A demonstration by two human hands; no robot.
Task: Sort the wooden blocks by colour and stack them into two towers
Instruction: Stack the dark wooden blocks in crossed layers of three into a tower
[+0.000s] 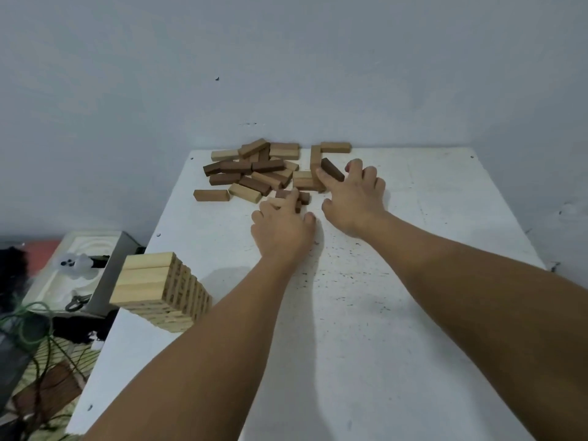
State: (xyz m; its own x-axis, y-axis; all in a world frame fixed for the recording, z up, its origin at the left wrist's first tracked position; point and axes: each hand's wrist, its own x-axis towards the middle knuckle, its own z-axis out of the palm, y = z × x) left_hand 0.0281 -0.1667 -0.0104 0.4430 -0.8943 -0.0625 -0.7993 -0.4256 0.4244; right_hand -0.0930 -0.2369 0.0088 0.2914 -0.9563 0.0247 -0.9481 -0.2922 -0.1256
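Note:
A loose heap of light and dark wooden blocks (254, 168) lies at the far edge of the white table (397, 313). A tall tower of light blocks (152, 283) stands at the table's near left edge. My left hand (281, 229) reaches to the heap's front, its fingers curled round dark blocks (304, 197). My right hand (351, 198) is just to the right, and its fingers pinch a dark block (332, 169) that tilts up off the table. Light blocks (335, 147) lie behind it against the wall.
A grey wall (286, 74) rises right behind the table. Left of the table, lower down, sit a white moulded tray (63, 281), green cord (28, 316) and other clutter. The table's right half and near part are bare white board.

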